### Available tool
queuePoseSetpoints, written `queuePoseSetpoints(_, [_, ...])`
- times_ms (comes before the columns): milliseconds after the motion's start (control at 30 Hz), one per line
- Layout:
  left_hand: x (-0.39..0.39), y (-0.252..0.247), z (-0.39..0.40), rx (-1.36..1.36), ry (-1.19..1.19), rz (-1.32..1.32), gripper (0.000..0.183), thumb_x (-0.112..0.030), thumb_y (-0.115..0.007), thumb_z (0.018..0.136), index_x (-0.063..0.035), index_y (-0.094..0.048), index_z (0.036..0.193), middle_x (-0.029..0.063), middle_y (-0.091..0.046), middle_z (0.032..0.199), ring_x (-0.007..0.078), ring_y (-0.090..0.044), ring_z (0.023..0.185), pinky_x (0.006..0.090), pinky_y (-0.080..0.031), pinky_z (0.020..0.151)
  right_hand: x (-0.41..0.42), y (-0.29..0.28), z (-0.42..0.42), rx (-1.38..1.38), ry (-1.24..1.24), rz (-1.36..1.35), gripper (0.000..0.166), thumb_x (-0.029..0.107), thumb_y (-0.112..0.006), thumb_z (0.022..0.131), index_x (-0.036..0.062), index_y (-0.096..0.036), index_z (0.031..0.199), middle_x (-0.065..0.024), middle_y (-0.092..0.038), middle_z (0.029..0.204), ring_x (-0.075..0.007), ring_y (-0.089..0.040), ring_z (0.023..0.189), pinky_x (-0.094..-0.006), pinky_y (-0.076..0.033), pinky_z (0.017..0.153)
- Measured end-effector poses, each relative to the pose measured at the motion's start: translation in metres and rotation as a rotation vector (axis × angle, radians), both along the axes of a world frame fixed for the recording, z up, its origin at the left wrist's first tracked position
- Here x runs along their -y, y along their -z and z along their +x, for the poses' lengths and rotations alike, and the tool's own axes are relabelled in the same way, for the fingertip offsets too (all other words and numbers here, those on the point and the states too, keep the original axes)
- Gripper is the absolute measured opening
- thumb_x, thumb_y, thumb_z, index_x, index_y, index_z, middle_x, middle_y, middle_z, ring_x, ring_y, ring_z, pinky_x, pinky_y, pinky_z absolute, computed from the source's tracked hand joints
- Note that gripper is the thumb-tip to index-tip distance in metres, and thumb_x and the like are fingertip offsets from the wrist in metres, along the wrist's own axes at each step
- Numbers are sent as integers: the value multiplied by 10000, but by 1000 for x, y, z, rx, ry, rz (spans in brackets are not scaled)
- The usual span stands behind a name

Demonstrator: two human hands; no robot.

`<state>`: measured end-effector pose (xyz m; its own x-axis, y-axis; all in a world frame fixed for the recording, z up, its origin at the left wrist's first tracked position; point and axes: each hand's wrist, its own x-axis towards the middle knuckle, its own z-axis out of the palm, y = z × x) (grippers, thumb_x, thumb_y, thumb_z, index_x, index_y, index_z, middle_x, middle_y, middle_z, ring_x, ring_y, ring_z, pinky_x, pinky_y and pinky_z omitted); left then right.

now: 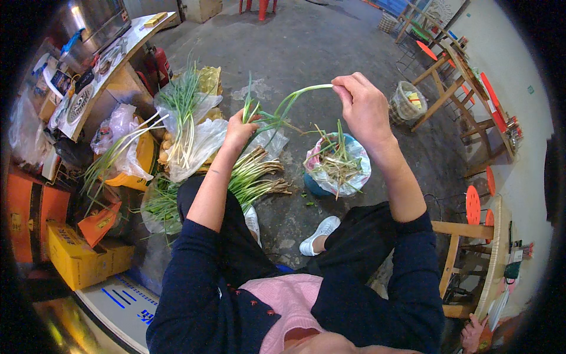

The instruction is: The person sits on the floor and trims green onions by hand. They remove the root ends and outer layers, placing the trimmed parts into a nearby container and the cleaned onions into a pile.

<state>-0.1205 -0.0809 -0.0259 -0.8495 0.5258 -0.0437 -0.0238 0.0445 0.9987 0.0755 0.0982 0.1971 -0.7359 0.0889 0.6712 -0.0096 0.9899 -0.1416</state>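
Observation:
My left hand is closed around some green onions, their cut-looking white ends and green leaves sticking out of the fist. Between the fingertips of my right hand is the pale end of a single green onion, its green leaves bending back toward my left hand. Below my left forearm lies a heap of green onions with brown roots pointing right. Under my right hand stands a bin lined with a plastic bag, filled with stripped leaves and dry skins. White-stemmed green onions lie on plastic at the left.
At left are a yellow carton, a yellow crate with plastic bags, and a counter. A fire extinguisher stands behind. To the right are a wastebasket, wooden tables and another person's hand.

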Motion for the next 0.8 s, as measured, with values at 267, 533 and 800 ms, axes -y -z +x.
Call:
queuePoseSetpoints(267, [14,-63,26,355,66,153,412,-92,-717,798,-159,-632,1195,-90,-492,625,33,-278,426,218,-191,393,-2,11,-2,81,34,29,71,96,-614,846,54,-649,891,-114,-620,866,-312,-634,819,-404,-510,711])
queuePoseSetpoints(533, [17,-41,4,332,-335,306,195,-156,-819,734,-127,-638,802,-90,-433,545,43,-260,381,230,-175,371,-41,42,-16,237,231,79,89,105,-612,832,44,-664,868,-138,-633,872,-336,-646,824,-435,-517,726])
queuePoseSetpoints(800, [30,-33,-5,218,-453,248,180,-94,-788,715,-82,-646,825,-35,-556,654,60,-442,538,247,-340,490,-95,75,-15,275,397,47,123,129,-600,838,44,-681,876,-145,-647,895,-340,-646,855,-438,-515,757])
